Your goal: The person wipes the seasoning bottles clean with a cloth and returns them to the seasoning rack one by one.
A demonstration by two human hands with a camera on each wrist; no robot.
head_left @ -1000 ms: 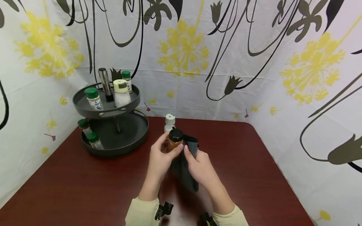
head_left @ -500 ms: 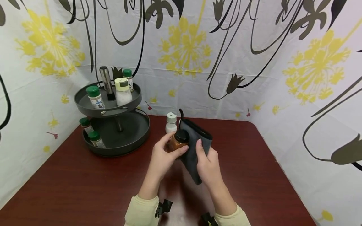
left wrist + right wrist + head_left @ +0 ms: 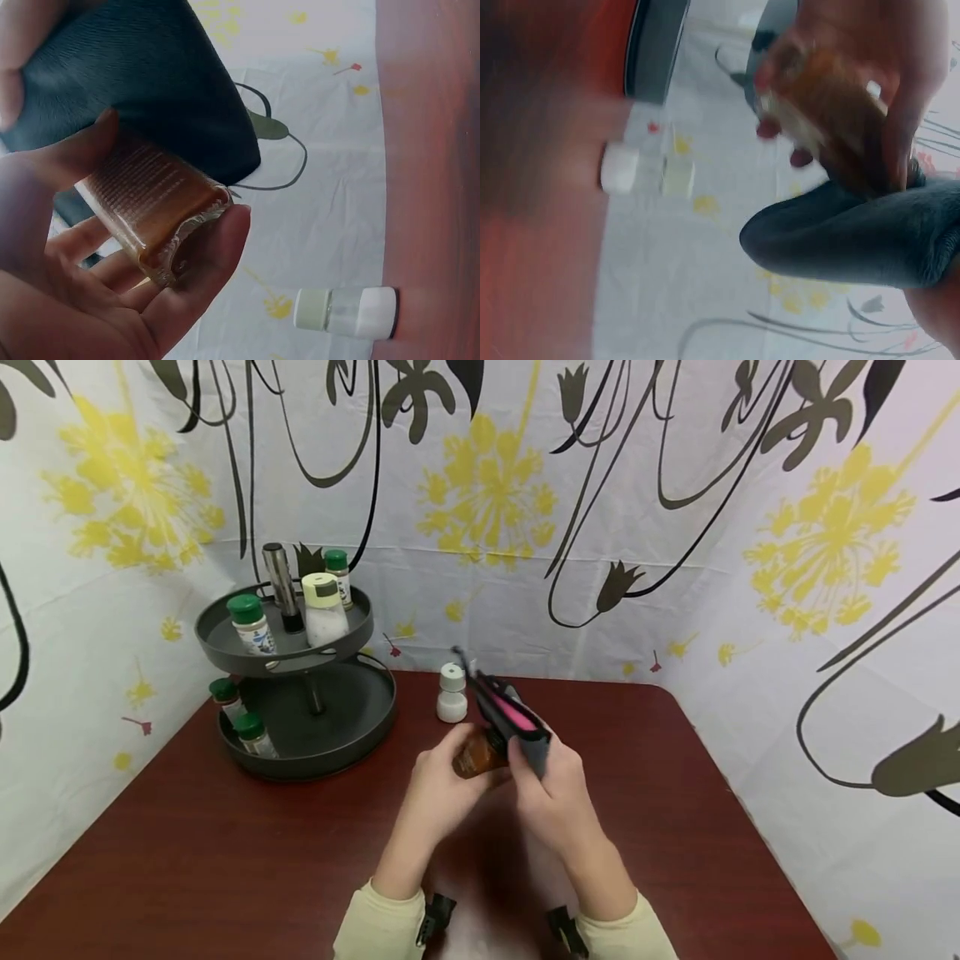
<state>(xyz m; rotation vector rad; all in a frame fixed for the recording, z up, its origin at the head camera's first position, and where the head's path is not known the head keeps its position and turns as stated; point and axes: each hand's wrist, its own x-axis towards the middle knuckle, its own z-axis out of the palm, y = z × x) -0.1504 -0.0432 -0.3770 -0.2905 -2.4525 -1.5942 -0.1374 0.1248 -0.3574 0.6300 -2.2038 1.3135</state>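
My left hand (image 3: pixel 438 789) grips a clear spice jar (image 3: pixel 474 757) of orange-brown powder. The jar is tipped on its side, its base toward the left; the left wrist view shows fine print on its wall (image 3: pixel 146 191). My right hand (image 3: pixel 558 797) holds a folded dark grey cloth (image 3: pixel 534 750) with a black edge, a loop and a pink inside. In the left wrist view the cloth (image 3: pixel 150 82) covers the jar's cap end. The right wrist view is blurred, with the cloth (image 3: pixel 840 232) lying against the jar (image 3: pixel 836 112).
A white-capped shaker (image 3: pixel 452 697), partly filled with white, stands behind the hands on the dark red table (image 3: pixel 675 860). At the left is a two-tier round grey rack (image 3: pixel 300 768). It carries green-capped jars (image 3: pixel 251 625), a pale-capped shaker (image 3: pixel 324 610) and a metal cylinder (image 3: pixel 279 581).
The jar has gone from roughly upright to tipped sideways. The cloth first moved away to the right of the jar, then came over its cap end. The shaker behind is now more visible.
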